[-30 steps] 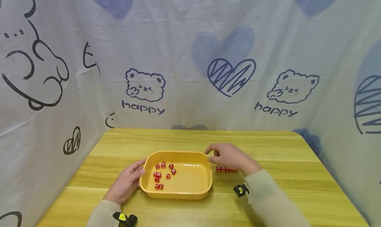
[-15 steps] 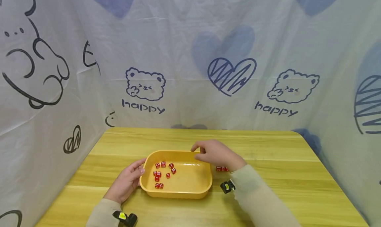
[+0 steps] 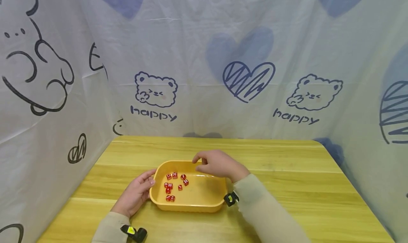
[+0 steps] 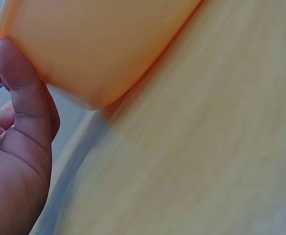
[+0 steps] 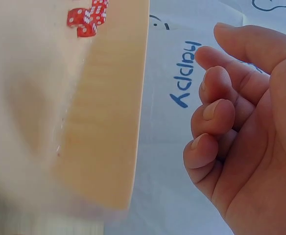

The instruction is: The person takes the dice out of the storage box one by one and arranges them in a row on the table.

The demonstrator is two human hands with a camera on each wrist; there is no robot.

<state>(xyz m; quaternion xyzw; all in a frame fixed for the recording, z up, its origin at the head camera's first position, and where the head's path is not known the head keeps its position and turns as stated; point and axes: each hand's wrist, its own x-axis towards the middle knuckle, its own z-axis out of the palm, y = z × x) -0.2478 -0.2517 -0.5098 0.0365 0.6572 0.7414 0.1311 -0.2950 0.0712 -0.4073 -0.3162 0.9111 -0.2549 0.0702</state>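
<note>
A yellow plastic tub point(image 3: 207, 209) stands on the table, with several red dice point(image 3: 168, 190) scattered over its left half. My left hand point(image 3: 135, 195) holds the tub's left end, its thumb at the rim. The left wrist view shows that thumb point(image 4: 23, 83) against the tub's side. Over the far rim, right of the dice, hovers my right hand point(image 3: 216, 164). Its fingers point(image 5: 209, 117) are loosely curled, thumb apart from them, and nothing is between them in the right wrist view. More dice point(image 5: 86, 19) show inside the tub there.
The wood-grain table point(image 3: 302, 186) extends to both sides and behind the tub. A white curtain point(image 3: 197, 94) printed with bears and hearts encloses the back and sides. Each wrist carries a small black camera point(image 3: 231, 199).
My right hand has moved left, from the tub's right rim to above its far side. The red dice on the table at right are now hidden behind that arm. The left hand stays put.
</note>
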